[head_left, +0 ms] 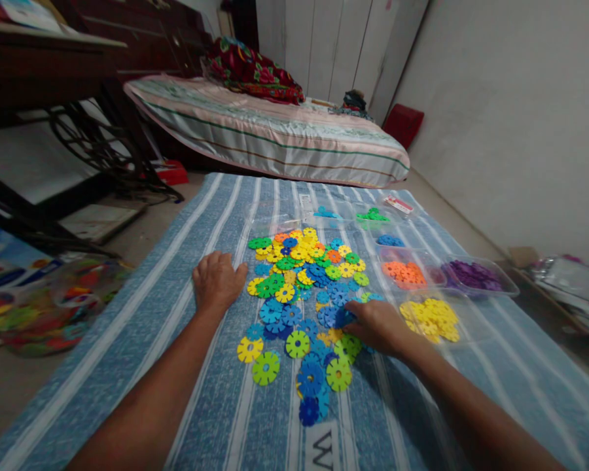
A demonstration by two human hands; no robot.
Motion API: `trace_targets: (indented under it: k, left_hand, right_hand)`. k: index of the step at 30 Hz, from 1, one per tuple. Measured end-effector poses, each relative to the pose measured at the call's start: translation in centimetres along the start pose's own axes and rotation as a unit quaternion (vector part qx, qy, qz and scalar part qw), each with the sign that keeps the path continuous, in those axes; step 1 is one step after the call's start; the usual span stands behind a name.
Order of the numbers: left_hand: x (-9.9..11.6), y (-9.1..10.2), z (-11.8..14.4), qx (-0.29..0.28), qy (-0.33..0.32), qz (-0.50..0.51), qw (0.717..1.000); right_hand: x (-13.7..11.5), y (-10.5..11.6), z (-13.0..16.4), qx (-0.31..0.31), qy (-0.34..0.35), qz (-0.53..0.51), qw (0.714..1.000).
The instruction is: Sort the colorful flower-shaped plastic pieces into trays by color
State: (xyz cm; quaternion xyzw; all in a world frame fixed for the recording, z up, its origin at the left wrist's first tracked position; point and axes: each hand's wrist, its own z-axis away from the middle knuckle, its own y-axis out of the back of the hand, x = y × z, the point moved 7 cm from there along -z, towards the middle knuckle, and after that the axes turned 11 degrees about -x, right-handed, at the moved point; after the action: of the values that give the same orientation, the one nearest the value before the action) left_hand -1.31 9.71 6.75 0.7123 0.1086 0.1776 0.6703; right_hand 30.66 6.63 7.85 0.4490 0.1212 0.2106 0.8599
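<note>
A loose heap of notched plastic snowflake discs in yellow, green, blue and orange is spread over the striped cloth. My left hand lies palm down on the cloth just left of the heap, its fingers resting flat and holding nothing. At the heap's right side, my right hand has thumb and fingertips closed on a dark blue disc. Light green discs lie just below that hand. Clear tubs beside it hold yellow discs, orange discs and purple discs.
Further back stand clear tubs with blue discs, green discs and light blue pieces. A bed is beyond the table. On the left are a sewing machine stand and a bag of colourful pieces.
</note>
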Motion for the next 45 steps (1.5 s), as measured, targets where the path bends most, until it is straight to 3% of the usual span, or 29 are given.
trace_targets:
  k: [14,21,28,31,33,36,38,41,45]
  left_hand:
    - [-0.1,-0.1,-0.1,-0.001,-0.004,0.0,1.0]
    - [-0.1,-0.1,-0.1,-0.005,0.001,0.004,1.0]
    - [-0.2,0.0,0.0,0.007,-0.003,0.009,1.0]
    - [-0.1,0.2,0.2,0.0,-0.001,0.0,1.0]
    - [0.1,0.3,0.3,-0.007,-0.001,-0.005,1.0]
    - [0.2,0.5,0.3,-0.011,-0.004,-0.008,1.0]
    - [0.2,0.4,0.3,-0.011,-0.001,-0.008,1.0]
    - [0.0,0.3,0.2,-0.01,0.004,-0.003,1.0]
    - [0.0,0.2,0.2,-0.001,0.002,0.004,1.0]
  right_hand:
    - [0.7,-0.4,-1.3,0.017,0.005,-0.12,0.993]
    - [1.3,-0.3,-1.5,0.021,0.054,-0.209,0.976]
    - [2.8,1.3,-0.7,0.015,0.069,-0.118,0.991]
    - [3.2,3.6,-1.8,0.046,0.082,-0.121,0.988]
    - [4.0,6.8,-2.6,0.15,0.102,-0.23,0.956]
    - [6.5,11.3,-2.9,0.348,0.084,-0.393,0.847]
    - [7.6,12.7,-3.0,0.414,0.065,-0.423,0.803]
    - [7.4,12.6,-3.2,0.41,0.069,-0.389,0.822]
    - [6.5,9.6,-3.0,0.308,0.035,-0.269,0.912]
